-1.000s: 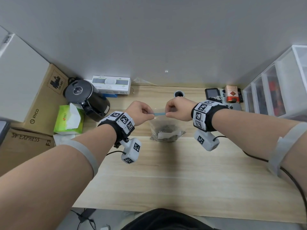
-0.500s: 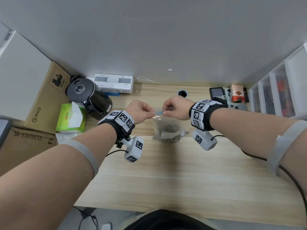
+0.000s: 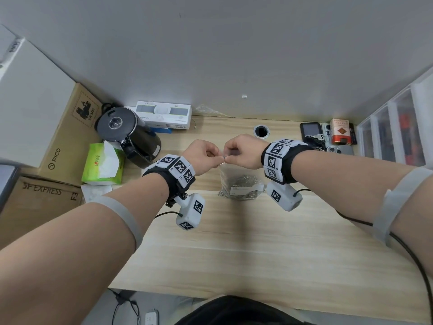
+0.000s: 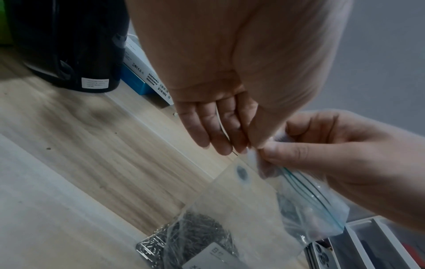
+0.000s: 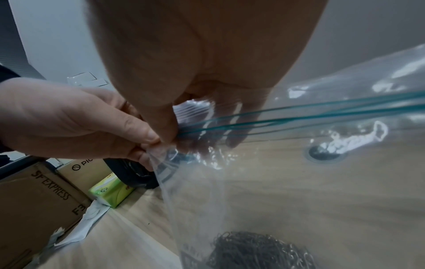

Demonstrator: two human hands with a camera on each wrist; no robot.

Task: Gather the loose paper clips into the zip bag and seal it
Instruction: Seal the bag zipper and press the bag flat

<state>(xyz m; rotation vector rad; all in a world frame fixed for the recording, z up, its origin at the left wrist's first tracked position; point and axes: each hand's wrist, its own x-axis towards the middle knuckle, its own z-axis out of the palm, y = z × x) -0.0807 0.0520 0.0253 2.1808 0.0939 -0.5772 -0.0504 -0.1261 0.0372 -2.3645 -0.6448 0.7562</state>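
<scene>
A clear zip bag (image 3: pixel 236 177) hangs upright over the wooden desk, its bottom resting on the surface with a heap of grey paper clips (image 3: pixel 243 184) and a white label inside. Its blue-green zip strip (image 5: pixel 299 112) runs along the top edge. My left hand (image 3: pixel 203 156) and right hand (image 3: pixel 241 151) meet fingertip to fingertip at the bag's top left corner, both pinching the zip strip there. In the left wrist view the strip (image 4: pixel 306 187) trails away below the right hand's thumb (image 4: pixel 287 152). A few clips (image 4: pixel 149 249) show at the bag's lower left corner; whether they lie outside it is unclear.
A black kettle (image 3: pixel 126 134) and a green tissue pack (image 3: pixel 103 165) stand left of the bag, with cardboard boxes (image 3: pixel 68 134) beyond. A cable hole (image 3: pixel 261 131) lies behind the hands. Phones and a red box (image 3: pixel 339 132) sit at the back right, beside clear drawers (image 3: pixel 396 127).
The right hand has slid left along the zip strip until it meets the left hand. The blue strip between the hands is no longer visible from above.
</scene>
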